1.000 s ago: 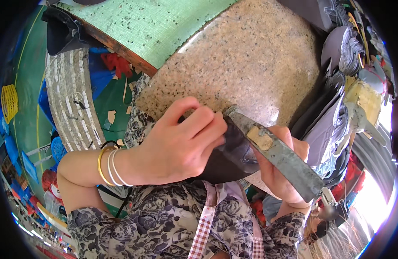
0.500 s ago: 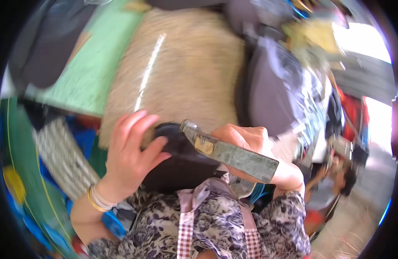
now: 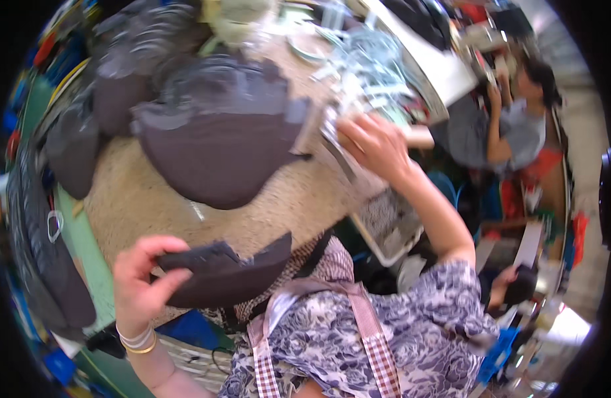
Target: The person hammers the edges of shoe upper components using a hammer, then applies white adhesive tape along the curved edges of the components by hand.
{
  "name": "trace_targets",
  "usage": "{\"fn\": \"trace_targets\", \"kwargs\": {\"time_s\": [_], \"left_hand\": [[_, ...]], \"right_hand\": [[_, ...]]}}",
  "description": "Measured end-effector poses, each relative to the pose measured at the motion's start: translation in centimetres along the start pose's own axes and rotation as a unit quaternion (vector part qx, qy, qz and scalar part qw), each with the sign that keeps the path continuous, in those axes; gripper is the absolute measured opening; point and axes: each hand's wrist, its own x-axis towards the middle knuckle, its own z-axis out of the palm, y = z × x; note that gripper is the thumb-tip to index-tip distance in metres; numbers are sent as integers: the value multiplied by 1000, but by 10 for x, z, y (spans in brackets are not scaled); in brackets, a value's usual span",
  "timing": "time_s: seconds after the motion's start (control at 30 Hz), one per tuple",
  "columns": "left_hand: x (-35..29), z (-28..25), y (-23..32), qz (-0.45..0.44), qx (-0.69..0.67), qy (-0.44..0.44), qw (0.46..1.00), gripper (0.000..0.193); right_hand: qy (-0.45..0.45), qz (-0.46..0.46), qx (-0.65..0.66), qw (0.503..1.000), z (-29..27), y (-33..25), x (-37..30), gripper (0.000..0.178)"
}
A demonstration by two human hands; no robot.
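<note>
My left hand (image 3: 143, 278) pinches the edge of a dark brown curved piece (image 3: 232, 278) between thumb and fingers. This piece has a notched upper edge and lies at the table's near side, against my apron. Out to the right, my right hand (image 3: 378, 146) is closed around a hammer (image 3: 339, 152). The metal head looks blurred, and a pale wooden handle end sticks out past the hand. Left of the hammer lies a stack of similar dark brown pieces (image 3: 212, 146) with folded, notched edges.
Pale strips (image 3: 365, 60) lie tangled at the far right of the worn tan tabletop (image 3: 305, 192). More dark pieces (image 3: 73, 146) pile up at the left. A white-rimmed basket (image 3: 385, 232) stands below the right edge. Another person (image 3: 518, 126) sits to the right.
My view has swung to the right. My right hand has moved away from my body with the hammer. The left hand, earlier empty with spread fingers, now grips a dark brown piece.
</note>
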Motion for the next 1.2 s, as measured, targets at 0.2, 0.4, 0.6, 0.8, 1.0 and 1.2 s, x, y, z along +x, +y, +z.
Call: {"fn": "trace_targets", "kwargs": {"time_s": [0.2, 0.4, 0.6, 0.8, 1.0, 1.2], "left_hand": [[52, -11, 1, -64, -1, -60, 996, 46], [22, -74, -12, -99, 12, 12, 995, 47], [16, -131, -17, -133, 89, 52, 986, 54], [11, -131, -7, -159, 153, 87, 972, 56], [-2, -113, -6, -161, 286, 119, 937, 48], [0, -10, 3, 49, 401, 176, 897, 24]], "right_hand": [[89, -2, 47, 995, 19, 18, 33, 36], [368, -102, 468, 797, -93, -71, 18, 12], [413, -174, 539, 713, -96, -78, -19, 11], [385, -116, 561, 723, -97, -58, -66, 11], [97, 274, 614, 734, -37, -67, -119, 11], [94, 59, 504, 856, 43, -150, -92, 21]]}}
